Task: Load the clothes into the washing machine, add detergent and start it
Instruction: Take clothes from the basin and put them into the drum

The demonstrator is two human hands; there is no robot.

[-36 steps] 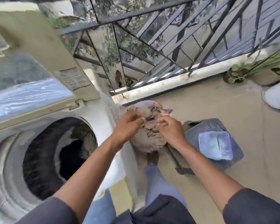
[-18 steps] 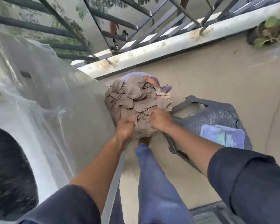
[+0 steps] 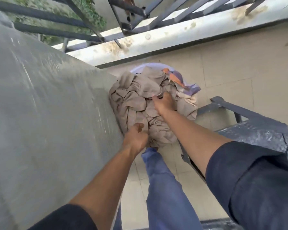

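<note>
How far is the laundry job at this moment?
Early stage. Done: nothing visible yet. In hand: left hand and right hand grip the beige clothes heaped in the basin. Left: loading the washing machine, detergent, starting it.

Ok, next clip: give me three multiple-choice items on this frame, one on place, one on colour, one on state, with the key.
1. Where is the pile of clothes?
A. in a pale tub on the floor
B. on the dark stool
C. on the railing

2. What colour is most of the pile?
A. red
B. beige
C. green

3. What are the hands doing?
A. hanging idle
B. pressing the floor
C. both gripping the clothes

Key: 1 A, the tub rim shows behind the pile; 2 B, beige folds dominate; 3 C, the left hand and right hand have fingers curled into the fabric.
</note>
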